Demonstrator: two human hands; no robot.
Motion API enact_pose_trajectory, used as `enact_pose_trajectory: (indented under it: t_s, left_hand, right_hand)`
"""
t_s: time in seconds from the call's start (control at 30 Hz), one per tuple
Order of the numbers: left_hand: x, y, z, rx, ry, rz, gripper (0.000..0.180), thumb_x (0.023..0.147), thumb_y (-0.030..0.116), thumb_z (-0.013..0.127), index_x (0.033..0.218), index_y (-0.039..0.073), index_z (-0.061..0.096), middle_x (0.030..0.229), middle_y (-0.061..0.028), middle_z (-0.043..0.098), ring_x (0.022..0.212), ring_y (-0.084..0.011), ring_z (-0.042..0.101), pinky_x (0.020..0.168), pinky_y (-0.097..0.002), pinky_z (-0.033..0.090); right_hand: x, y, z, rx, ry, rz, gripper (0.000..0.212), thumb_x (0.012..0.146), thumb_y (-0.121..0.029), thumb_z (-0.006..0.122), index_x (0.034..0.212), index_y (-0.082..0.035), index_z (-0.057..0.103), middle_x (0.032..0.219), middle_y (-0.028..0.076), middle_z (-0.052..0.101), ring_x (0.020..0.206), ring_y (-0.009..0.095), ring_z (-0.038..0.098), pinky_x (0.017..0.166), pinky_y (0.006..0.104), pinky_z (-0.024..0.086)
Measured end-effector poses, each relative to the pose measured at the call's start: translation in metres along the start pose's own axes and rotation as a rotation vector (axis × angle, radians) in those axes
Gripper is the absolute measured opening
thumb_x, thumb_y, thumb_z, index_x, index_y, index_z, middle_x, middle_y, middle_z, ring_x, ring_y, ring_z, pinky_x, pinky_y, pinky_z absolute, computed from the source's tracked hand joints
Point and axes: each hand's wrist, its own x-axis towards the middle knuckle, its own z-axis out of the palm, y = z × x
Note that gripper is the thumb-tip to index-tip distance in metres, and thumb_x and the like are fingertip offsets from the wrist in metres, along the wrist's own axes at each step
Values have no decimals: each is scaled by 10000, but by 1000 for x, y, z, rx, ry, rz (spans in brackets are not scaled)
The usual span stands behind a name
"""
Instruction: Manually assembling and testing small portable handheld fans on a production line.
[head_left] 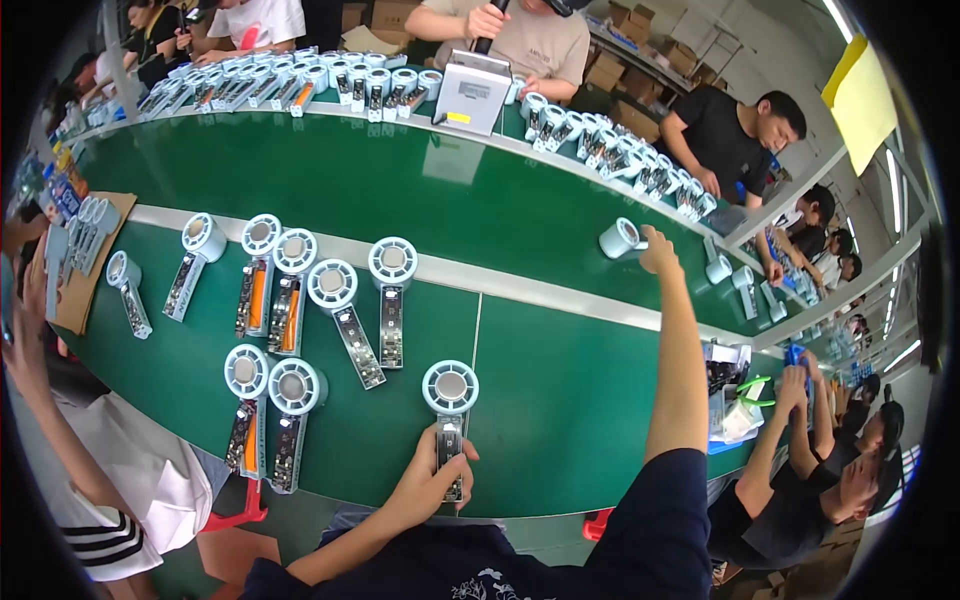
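Note:
My left hand (437,478) is wrapped round the handle of a light-blue handheld fan (450,387), close to the table's front edge. The fan's round head points away from me, and its handle is uncovered, showing a circuit board. My right arm stretches far across to the belt, where my right hand (661,250) has its fingers closed at the handle end of another light-blue handheld fan (620,238). Most of that handle is hidden by the fingers. Left of my left hand lie several more fans (297,388) with bare boards, some with an orange strip in the handle.
A green belt (330,160) runs beyond a metal rail (560,290). Rows of fans (270,85) and a grey box-shaped device (473,92) line its far side. At right stands a bin of parts (735,400). Co-workers sit on both sides and opposite; a yellow sheet (860,105) hangs upper right.

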Motion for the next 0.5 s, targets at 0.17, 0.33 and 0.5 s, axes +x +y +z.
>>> enact_pose_trajectory:
  t_s: [0.17, 0.33, 0.5]
  left_hand:
    - [0, -2, -2, 7, 80, -19, 487, 879, -11, 368, 1329, 40, 187, 1026, -153, 451, 567, -163, 475, 435, -262, 417]
    - [1, 2, -4, -16, 59, -26, 499, 877, -20, 363, 1337, 40, 179, 1031, -154, 448, 567, -162, 473, 439, -260, 417]
    - [1, 3, -2, -34, 49, -2, 479, 887, -11, 365, 1329, 35, 185, 1035, -149, 453, 570, -161, 476, 444, -252, 414]
  right_hand:
    - [6, -11, 66, -708, 518, -281, 632, 689, -98, 612, 1270, -274, 439, 1356, -9, 426, 1176, 277, 454, 951, 451, 393]
    - [11, -39, 37, -552, 280, -388, 425, 638, -131, 699, 1044, -187, 588, 1083, 3, 607, 927, 247, 572, 810, 353, 433]
    - [14, -45, 36, -275, -44, -403, 257, 636, -163, 734, 808, -61, 573, 704, 5, 583, 636, 170, 485, 640, 268, 406]
